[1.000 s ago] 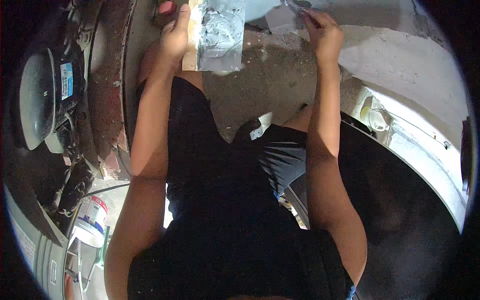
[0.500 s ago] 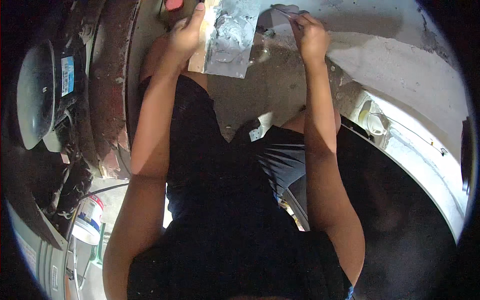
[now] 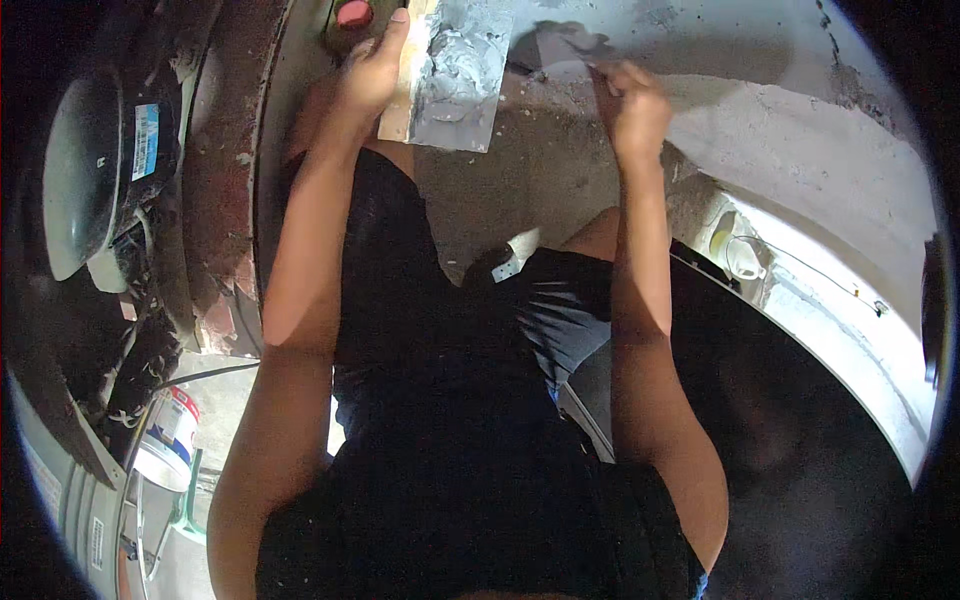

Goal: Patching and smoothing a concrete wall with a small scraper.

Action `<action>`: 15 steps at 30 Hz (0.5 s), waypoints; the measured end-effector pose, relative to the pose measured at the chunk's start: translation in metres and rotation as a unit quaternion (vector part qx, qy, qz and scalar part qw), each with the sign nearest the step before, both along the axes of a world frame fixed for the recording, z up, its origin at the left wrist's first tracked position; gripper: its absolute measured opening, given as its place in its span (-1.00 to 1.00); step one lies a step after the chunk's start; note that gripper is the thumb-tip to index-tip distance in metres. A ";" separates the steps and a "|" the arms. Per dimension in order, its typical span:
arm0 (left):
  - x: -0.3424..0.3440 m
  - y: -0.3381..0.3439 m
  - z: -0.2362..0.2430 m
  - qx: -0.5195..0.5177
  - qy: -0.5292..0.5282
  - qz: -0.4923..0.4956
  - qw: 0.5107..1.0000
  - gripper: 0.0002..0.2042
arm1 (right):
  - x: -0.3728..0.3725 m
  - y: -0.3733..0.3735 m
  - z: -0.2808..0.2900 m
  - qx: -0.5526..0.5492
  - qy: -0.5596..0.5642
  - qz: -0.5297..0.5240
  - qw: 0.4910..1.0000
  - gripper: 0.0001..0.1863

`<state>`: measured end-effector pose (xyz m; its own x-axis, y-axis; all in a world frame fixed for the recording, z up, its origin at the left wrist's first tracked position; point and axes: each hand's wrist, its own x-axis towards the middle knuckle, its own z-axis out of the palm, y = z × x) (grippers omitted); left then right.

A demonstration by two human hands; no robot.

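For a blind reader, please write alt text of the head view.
The left hand holds a flat board loaded with grey plaster, while the right hand presses a trowel against a pale wall.

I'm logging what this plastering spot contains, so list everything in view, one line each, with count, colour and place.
plaster board: one, grey with wet plaster, top centre, held flat in the left hand
trowel: one, grey blade, top centre right, held by the right hand against the wall
wall: one, whitish grey, partly plastered, upper right
paint bucket: one, white with a red band, lower left
dark rounded machine: one, black, far left
white cup-like container: one, right, on the ledge
left hand: one, top left of centre
right hand: one, top right of centre
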<state>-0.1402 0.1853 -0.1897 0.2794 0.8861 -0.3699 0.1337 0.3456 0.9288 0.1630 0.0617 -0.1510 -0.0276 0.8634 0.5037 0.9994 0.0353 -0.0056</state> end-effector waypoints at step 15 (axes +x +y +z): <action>0.003 -0.003 0.013 0.021 0.018 0.042 0.999 -0.32 | -0.004 -0.003 0.005 0.042 0.041 -0.033 0.998 -0.83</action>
<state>-0.1370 0.1826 -0.1765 0.1905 0.9206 -0.3410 0.1399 0.3183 0.9376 0.1592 0.0592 -0.1457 0.0711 0.8165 0.5729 0.9959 -0.0259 -0.0867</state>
